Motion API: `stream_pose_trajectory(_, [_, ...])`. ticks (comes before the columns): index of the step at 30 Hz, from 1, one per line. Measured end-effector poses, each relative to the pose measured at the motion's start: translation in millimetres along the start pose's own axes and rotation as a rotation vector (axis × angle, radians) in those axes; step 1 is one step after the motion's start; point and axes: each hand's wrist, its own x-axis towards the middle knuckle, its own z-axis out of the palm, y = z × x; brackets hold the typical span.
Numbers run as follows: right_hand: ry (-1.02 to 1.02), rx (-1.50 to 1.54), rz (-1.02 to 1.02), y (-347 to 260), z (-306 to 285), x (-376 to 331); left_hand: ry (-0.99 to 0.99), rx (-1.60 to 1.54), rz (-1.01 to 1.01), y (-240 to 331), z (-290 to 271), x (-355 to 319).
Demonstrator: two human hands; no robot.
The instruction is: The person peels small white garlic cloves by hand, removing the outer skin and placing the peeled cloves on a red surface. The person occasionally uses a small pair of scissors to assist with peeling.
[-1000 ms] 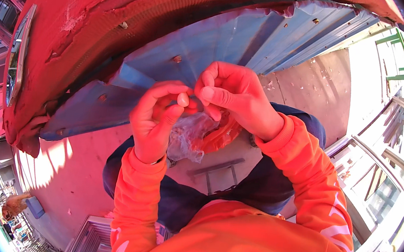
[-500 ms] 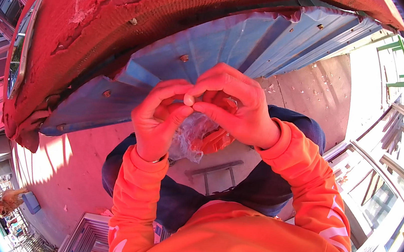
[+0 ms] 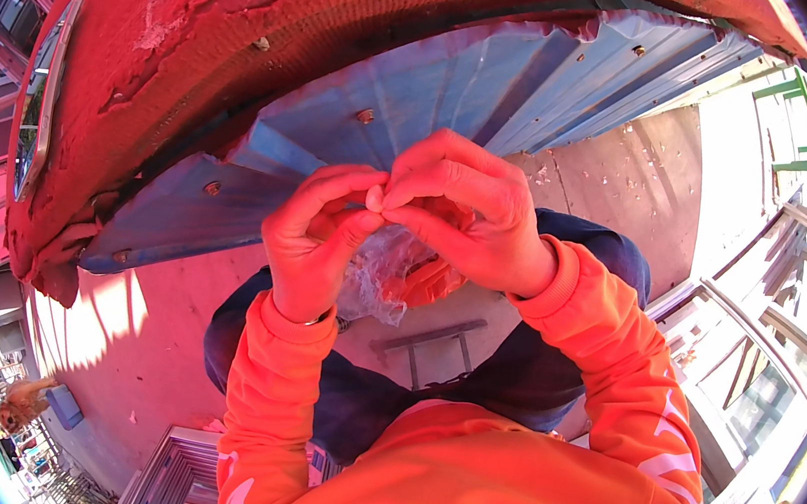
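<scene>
A small pale, rounded piece (image 3: 375,198) sits between the fingertips of both hands. My left hand (image 3: 310,236) pinches it with thumb and index finger. From the other side, my right hand (image 3: 475,200) presses its thumb and fingertips against it, partly covering it. The piece is too small for me to tell its kind. Below the hands, between my knees, is a crumpled clear plastic bag (image 3: 373,270) next to a glossy red-orange thing (image 3: 433,278), partly hidden by my right hand.
A red covered slab (image 3: 198,35) with a torn edge lies ahead, above a blue corrugated metal panel (image 3: 424,83). A flat metal frame piece (image 3: 428,336) is on the floor between my legs. Window frames (image 3: 762,367) stack at right. A brown dog (image 3: 22,404) is at far left.
My right fingertips have shifted slightly left and closed over more of the small pale piece. The left hand has barely moved.
</scene>
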Motion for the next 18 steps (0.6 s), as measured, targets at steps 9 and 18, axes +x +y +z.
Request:
stream_pose_trajectory(9, [0.016,-0.002,0.031,-1.7,1.0,-0.4,0.000,-0.010,-0.016,-0.2,0.2,-0.5])
stream_pose_trajectory(18, [0.061,0.054,0.079,-6.3,3.4,2.3,0.019,-0.035,-0.025,-0.2,1.2,-1.0])
